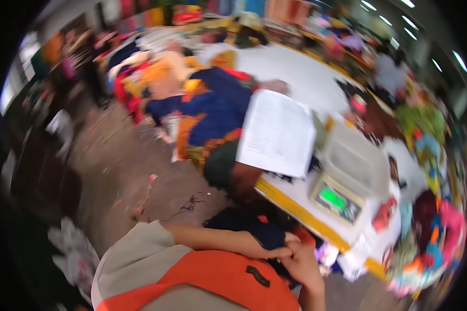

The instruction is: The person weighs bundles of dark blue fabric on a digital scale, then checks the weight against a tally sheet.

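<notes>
Our left hand point(276, 252) and right hand point(302, 265) meet, both closed on a dark blue cloth point(244, 222), just off the table point(294, 193) and its yellow near edge. On that edge sits a scale point(347, 181), with a paper sheet point(277, 132) beside it.

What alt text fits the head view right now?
The left hand grips a dark cloth, with the right hand pressed against it, at the table edge. Beyond are a scale and a paper sheet; the picture is blurred.
</notes>
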`<control>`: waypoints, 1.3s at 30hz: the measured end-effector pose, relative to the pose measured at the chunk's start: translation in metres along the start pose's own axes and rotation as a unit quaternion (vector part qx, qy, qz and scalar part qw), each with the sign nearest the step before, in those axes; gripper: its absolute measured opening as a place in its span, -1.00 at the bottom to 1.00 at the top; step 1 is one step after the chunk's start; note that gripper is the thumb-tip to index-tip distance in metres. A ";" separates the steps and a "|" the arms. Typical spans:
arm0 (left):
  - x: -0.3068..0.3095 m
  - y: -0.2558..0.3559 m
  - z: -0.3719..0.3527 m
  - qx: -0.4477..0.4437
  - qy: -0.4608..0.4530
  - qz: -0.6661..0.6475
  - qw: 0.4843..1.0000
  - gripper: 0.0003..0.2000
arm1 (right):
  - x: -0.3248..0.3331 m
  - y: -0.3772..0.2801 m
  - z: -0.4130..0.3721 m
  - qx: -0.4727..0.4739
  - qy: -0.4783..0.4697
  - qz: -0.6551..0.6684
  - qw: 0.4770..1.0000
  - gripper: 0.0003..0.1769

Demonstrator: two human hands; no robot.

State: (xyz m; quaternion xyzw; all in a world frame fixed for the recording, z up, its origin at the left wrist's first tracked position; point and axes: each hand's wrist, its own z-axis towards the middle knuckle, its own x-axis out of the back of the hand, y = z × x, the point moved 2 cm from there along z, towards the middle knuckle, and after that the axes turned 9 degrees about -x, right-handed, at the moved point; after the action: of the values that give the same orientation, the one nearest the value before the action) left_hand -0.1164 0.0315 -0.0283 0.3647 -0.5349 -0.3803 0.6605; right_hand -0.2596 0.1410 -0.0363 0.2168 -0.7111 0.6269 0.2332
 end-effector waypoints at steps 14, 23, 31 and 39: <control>-0.025 -0.020 0.004 0.049 -0.086 -0.094 0.991 -0.61 | 0.093 0.148 -0.102 -0.223 0.454 -0.023 0.862 -0.84; -0.025 -0.021 0.004 0.062 -0.059 -0.117 0.989 -0.64 | 0.155 0.210 -0.068 -0.134 0.424 -0.172 0.879 -0.67; -0.033 -0.032 0.004 0.095 -0.046 -0.168 0.980 -0.67 | 0.161 0.228 -0.059 -0.170 0.443 -0.126 0.871 -0.68; -0.038 -0.032 0.003 0.137 -0.043 -0.243 0.960 -0.69 | 0.159 0.239 -0.064 -0.173 0.459 -0.087 0.867 -0.88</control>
State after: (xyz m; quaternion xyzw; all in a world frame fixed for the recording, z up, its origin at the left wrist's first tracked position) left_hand -0.1286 0.0512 -0.0722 0.5537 -0.5048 -0.4675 0.4690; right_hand -0.5264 0.2303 -0.1225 -0.0776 -0.5992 0.4999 0.6205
